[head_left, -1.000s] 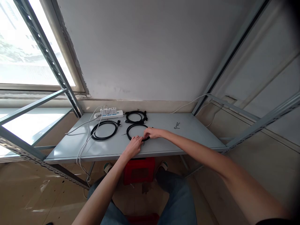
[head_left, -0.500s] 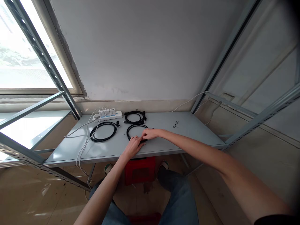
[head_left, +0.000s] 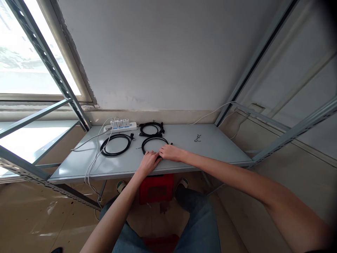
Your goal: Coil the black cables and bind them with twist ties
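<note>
Since a moment ago the right hand (head_left: 170,153) has slid off the coil's right side to its near rim, so it now sits knuckle to knuckle with the left hand (head_left: 149,162). Both rest with fingers bent down on the middle black cable coil (head_left: 155,138); whether either actually pinches it I cannot tell. The coil lies flat near the front of the grey metal shelf (head_left: 210,149), a smooth rubbery ring a little wider left to right, with a plug end (head_left: 171,143) poking out rightward. Two similar coils, left (head_left: 116,144) and behind (head_left: 151,129), lie apart from it beside a white power strip (head_left: 121,125).
</note>
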`<action>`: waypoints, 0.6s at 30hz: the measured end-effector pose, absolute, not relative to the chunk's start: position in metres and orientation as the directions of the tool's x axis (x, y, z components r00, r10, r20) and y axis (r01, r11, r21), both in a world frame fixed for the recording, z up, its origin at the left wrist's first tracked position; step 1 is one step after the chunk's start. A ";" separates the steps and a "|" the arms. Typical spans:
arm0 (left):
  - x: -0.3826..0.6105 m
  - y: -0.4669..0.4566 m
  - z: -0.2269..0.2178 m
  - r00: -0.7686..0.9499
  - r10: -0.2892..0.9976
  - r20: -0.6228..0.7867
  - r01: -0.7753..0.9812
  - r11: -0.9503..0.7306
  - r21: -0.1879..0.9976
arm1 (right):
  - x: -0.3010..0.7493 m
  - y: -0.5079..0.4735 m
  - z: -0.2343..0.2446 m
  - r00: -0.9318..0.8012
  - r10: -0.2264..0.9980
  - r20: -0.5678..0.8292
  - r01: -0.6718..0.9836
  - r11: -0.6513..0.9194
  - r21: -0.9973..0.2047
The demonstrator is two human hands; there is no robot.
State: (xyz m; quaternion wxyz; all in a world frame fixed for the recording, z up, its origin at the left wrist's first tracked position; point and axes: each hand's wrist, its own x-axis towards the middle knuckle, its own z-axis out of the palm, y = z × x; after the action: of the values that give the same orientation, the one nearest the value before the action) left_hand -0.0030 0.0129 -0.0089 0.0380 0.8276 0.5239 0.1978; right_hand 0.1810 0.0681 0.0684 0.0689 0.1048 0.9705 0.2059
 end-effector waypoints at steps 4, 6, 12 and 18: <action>-0.003 0.013 -0.011 0.368 0.877 0.309 0.853 -0.451 0.262 | 0.183 0.065 0.069 -0.975 0.219 -0.042 0.183 0.894 0.408; -0.003 0.013 -0.011 0.369 0.877 0.308 0.860 -0.448 0.246 | 0.181 0.067 0.069 -0.963 0.266 -0.040 0.235 0.906 0.352; -0.003 0.012 -0.008 0.365 0.875 0.319 0.865 -0.445 0.232 | 0.180 0.075 0.067 -0.870 0.493 0.008 0.493 0.870 0.026; -0.003 0.010 -0.007 0.398 0.859 0.323 0.867 -0.467 0.175 | 0.186 0.089 0.061 -0.853 0.522 0.013 0.483 0.798 -0.359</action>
State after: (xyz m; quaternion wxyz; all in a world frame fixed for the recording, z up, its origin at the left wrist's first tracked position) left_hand -0.0026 0.0100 -0.0067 -0.0107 0.8359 0.5160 0.1868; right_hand 0.1861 0.0887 0.0614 -0.0557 0.2656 0.9466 -0.1742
